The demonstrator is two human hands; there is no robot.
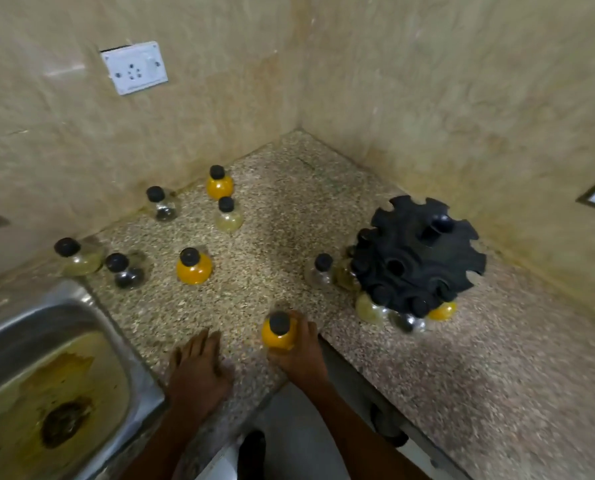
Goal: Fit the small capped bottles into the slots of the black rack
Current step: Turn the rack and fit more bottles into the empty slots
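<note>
1. The right hand (pixel 298 344) gripped an orange bottle (pixel 278 336) with a black cap, fingers wrapped round its body so the cap and neck stayed free, which I judged suited sliding the neck into a slot.
2. That bottle was held near the front edge of the speckled worktop (pixel 462 375), well apart from the black rack (pixel 417 258) to its right.
3. The rack stood near the right wall, a round tiered piece with notches cut into its rims; several bottles hung or sat along its lower near side (I made out about four, though the blur left the count unsure), and one clear bottle (pixel 320 271) stood just beside its left.
4. Six more bottles stood loose toward the back left: two orange (pixel 219 183) (pixel 194 268), two pale yellow (pixel 228 216) (pixel 78 258) and two with dark contents (pixel 163 204) (pixel 127 271).
5. The left hand (pixel 195 368) lay flat on the worktop with straight fingers, holding nothing, probably bracing.
6. A steel sink (pixel 81 306) sat at the left, and one white socket plate (pixel 135 67) on the wall.
</note>
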